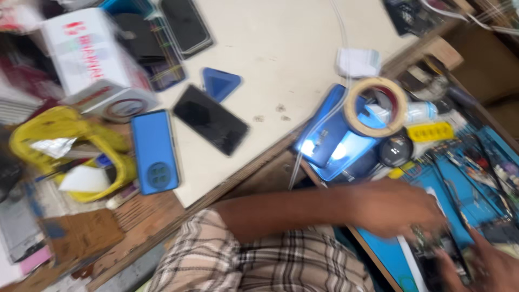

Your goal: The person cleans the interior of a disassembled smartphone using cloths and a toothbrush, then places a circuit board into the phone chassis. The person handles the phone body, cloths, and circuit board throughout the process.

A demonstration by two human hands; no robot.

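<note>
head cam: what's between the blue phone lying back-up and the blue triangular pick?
In the head view, a black phone lies screen-up on the white tabletop, diagonally between the blue phone and the triangular pick.

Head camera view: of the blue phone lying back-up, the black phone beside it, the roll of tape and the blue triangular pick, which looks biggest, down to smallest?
1. Blue phone
2. Black phone, close behind; the blur makes that gap unsure
3. Roll of tape
4. Blue triangular pick, plainly smallest
</note>
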